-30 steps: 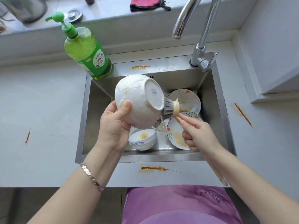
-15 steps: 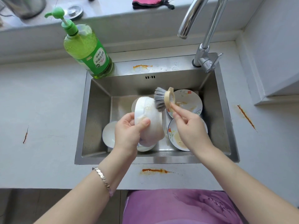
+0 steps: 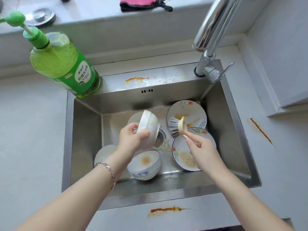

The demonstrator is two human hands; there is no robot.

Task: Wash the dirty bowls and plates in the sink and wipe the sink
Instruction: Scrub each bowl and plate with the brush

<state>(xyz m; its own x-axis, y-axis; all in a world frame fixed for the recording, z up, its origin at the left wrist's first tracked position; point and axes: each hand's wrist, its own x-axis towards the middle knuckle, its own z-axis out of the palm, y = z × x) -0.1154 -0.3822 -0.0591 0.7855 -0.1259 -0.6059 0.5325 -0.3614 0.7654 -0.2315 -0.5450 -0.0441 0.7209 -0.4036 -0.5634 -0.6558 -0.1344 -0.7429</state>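
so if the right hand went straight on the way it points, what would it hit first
Probably the white bowl in the left hand: the right hand points up-left, brush bristles leading. Depth is unclear; it might just clear the rim.

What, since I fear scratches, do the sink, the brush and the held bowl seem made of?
The sink: stainless steel, brushed; dull grey sheen, soft reflections. The brush: probably plastic; pale matte head, splayed grey bristles. The bowl: likely glazed ceramic; smooth white surface.
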